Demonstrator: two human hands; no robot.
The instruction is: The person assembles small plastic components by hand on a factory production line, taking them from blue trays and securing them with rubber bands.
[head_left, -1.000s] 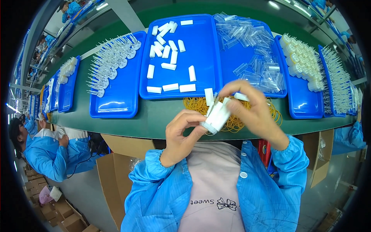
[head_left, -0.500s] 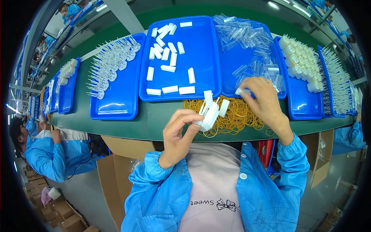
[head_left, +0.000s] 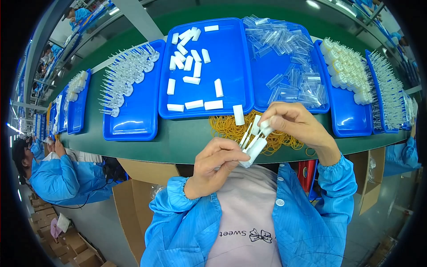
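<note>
Both hands grip small white plastic parts above the table edge.

The left hand (head_left: 216,163) clasps a bundle of white pieces (head_left: 253,149); the right hand (head_left: 297,124) pinches a small white cap (head_left: 266,128) at the bundle's top, over a pile of yellow rubber bands (head_left: 231,129), just below the blue tray (head_left: 231,66).

There are two hands at work, the left hand (head_left: 216,163) and the right hand (head_left: 296,123). Between them is one small bundle of white pieces (head_left: 253,144). On the green table (head_left: 187,142) I count six blue trays (head_left: 209,66). One pile of yellow rubber bands (head_left: 231,127) lies there. The middle tray has about nineteen white caps (head_left: 195,104).
</note>
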